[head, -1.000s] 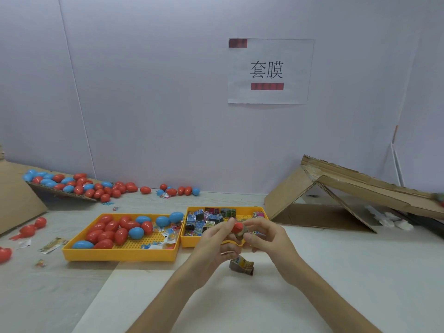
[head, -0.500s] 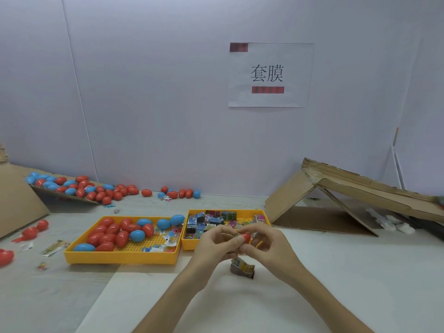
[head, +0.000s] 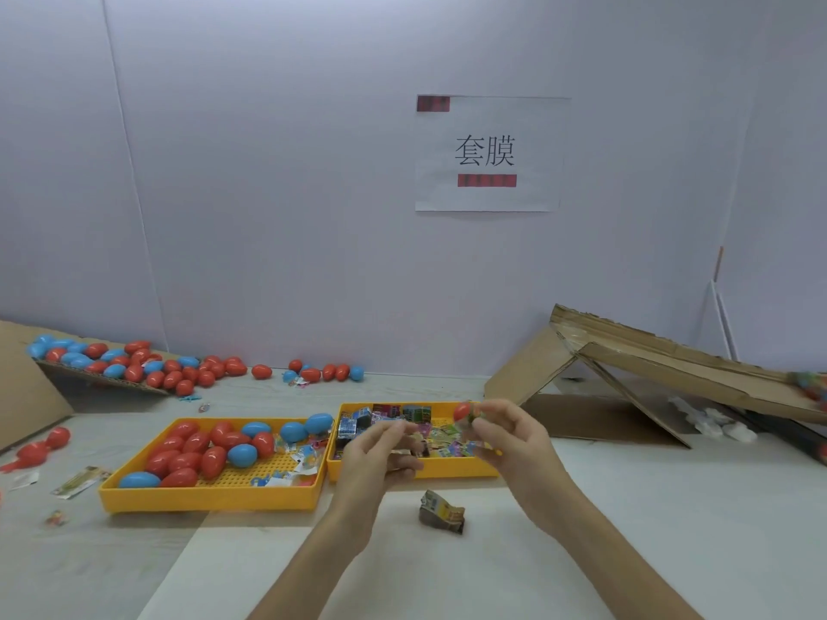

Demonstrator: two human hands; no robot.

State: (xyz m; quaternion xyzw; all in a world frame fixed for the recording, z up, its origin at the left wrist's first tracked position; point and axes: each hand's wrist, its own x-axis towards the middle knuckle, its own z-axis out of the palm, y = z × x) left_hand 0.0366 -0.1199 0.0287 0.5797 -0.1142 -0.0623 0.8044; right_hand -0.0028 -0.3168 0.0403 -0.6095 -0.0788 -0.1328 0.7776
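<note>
My right hand pinches a small red egg with a colourful wrap around it, raised above the right yellow tray. My left hand hovers beside it with loosely curled fingers and holds nothing that I can make out. That tray holds several small printed film sleeves. The left yellow tray holds several red and blue eggs. A crumpled printed sleeve lies on the table between my forearms.
Many red and blue eggs lie along the back wall and on a cardboard ramp at far left. A folded cardboard ramp stands at the right. Scraps of wrapper lie left of the trays. A paper sign hangs on the wall.
My hands have come apart. The right hand has carried the wrapped red egg up and to the right, and the left hand has let go of it.
</note>
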